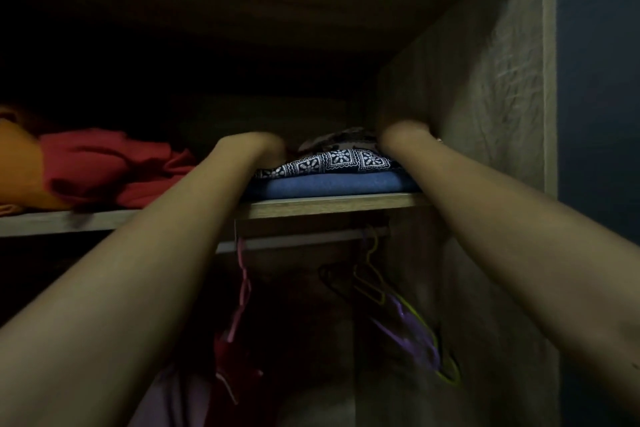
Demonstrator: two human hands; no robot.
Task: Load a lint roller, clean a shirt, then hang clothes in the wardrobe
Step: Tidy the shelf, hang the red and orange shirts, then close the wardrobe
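Observation:
Both my arms reach up onto a wardrobe shelf [329, 206]. My left hand [258, 142] lies at the left side of a stack of folded clothes and my right hand [398, 133] at its right side, against the wardrobe wall. The stack has a navy cloth with white flower print [332, 163] on top of a folded blue garment [329, 184]. The fingers of both hands are hidden behind the wrists in the dark, so their grip cannot be seen.
A red garment [114, 163] and an orange one [17, 159] lie on the shelf to the left. Under the shelf runs a hanging rail [304, 239] with pink [244, 281], yellow and purple hangers [408, 326]. The wardrobe's side panel [502, 80] stands at right.

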